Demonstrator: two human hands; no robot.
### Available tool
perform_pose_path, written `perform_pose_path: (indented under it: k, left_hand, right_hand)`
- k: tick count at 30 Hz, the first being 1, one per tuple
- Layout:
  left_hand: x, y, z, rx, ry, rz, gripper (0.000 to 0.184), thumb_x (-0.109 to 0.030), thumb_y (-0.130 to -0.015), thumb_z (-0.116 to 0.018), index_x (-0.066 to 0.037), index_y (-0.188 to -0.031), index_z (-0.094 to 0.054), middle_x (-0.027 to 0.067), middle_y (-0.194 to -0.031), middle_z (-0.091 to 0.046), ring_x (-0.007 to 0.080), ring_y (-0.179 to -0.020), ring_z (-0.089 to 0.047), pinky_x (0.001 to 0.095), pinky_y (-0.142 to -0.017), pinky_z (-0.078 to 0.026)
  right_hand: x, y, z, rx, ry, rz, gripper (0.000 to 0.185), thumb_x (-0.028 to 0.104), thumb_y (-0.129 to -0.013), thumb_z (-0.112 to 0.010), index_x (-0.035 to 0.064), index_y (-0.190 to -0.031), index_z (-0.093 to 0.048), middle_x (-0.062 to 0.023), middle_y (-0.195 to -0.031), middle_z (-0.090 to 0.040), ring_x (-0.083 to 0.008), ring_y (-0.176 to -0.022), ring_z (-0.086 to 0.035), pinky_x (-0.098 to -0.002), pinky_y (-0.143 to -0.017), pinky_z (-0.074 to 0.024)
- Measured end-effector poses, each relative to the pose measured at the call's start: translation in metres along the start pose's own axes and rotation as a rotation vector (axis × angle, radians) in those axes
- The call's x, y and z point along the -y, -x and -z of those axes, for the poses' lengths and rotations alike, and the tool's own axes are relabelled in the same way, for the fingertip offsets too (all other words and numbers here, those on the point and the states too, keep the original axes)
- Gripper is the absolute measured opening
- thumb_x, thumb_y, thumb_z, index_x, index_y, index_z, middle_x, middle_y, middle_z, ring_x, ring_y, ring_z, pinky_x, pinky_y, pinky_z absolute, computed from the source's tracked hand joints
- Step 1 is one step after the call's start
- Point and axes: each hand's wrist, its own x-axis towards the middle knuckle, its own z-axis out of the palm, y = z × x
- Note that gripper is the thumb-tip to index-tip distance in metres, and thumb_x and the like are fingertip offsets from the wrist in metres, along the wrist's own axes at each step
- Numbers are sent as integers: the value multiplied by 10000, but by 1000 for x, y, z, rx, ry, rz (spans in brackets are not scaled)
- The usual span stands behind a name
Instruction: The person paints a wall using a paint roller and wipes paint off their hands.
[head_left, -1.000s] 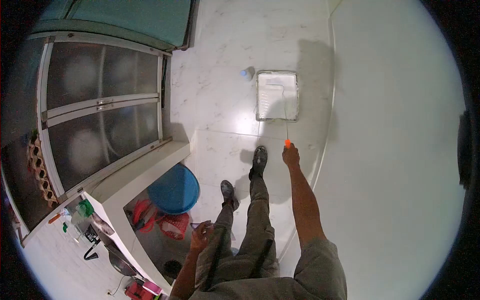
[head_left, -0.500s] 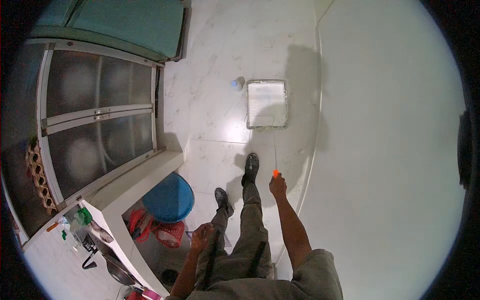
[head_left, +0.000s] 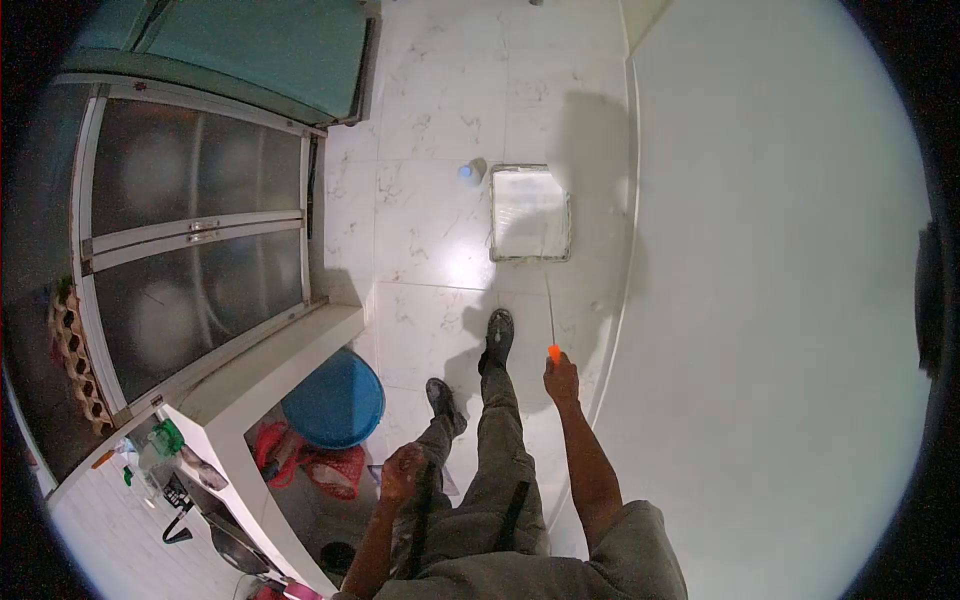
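Observation:
My right hand (head_left: 562, 382) is closed round the orange handle (head_left: 554, 354) of a paint roller. Its thin metal rod runs up toward a white paint tray (head_left: 566, 228) on the tiled floor. The roller head looks pale against the tray's upper right corner, where it covers part of the rim. My left hand (head_left: 403, 474) rests at my left thigh; its fingers look curled, but whether anything is in them is too unclear to tell. A small bottle with a blue cap (head_left: 466, 172) stands left of the tray.
The white wall (head_left: 760, 300) rises on the right. At the left are a glass-panelled cabinet (head_left: 200, 225), a blue round tub (head_left: 335, 398), red mesh bags (head_left: 333, 472) and a counter (head_left: 120, 500) with kitchen things. A green cabinet (head_left: 260, 50) stands at the upper left.
My right hand has drawn back toward my body with the roller. The roller head has moved from inside the tray to its upper right corner. The view has shifted slightly.

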Motion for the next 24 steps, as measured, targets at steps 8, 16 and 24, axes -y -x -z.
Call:
perform_pose_path:
  k: [8,16,24]
  left_hand:
    - [9,-1,-15,-33,304,114,319,-174,-972,-617,37,-1211,-614,142,-1143,-692,269,-1064,-673,366,-940,-520]
    - [-20,-1,-10,-37,273,64,367,-236,-1014,-558,37,-1257,-590,101,-1072,-695,228,-988,-673,328,-868,-521]
    - [-45,-7,-8,-32,216,119,296,-132,-990,-607,31,-1237,-592,54,-1022,-678,139,-902,-640,294,-806,-529]
  right_hand:
    - [-31,-24,-35,-124,379,360,255,248,-926,-573,11,-1011,-613,-185,-848,-623,-377,-783,-640,-489,-654,-548]
    - [41,-130,-43,-136,127,29,176,219,-892,-576,47,-926,-588,-169,-873,-619,-361,-770,-638,-496,-663,-553]
    - [-11,-39,-41,-51,190,79,168,203,-865,-607,69,-967,-607,-155,-875,-628,-354,-746,-638,-510,-611,-551]
